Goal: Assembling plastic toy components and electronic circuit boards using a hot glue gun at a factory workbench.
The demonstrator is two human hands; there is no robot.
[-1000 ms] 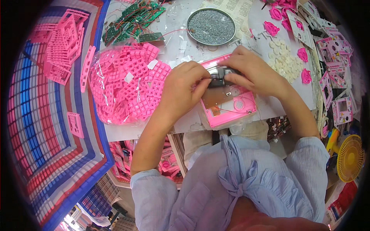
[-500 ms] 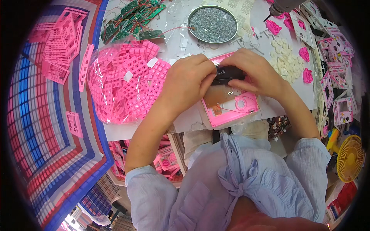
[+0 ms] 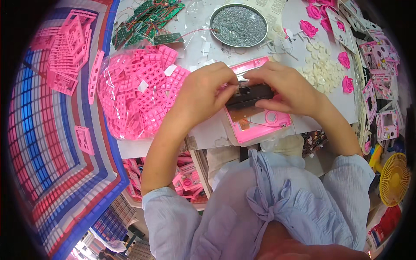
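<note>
- We've got our left hand (image 3: 203, 93) and right hand (image 3: 288, 89) both clamped on the black part (image 3: 250, 96) — seating it in the pink casing (image 3: 260, 125).
- Bag of pink keypads (image 3: 138, 91) looks full — plenty left, we reckon.

centre: flat casing (image 3: 260, 125) on table (image 3: 203, 43), both hands on a small block (image 3: 253, 93) above it | left: bag of keypads (image 3: 138, 93) | far: round dish (image 3: 239, 25), circuit boards (image 3: 145, 21) far-left | right: loose discs (image 3: 323, 69)
</note>
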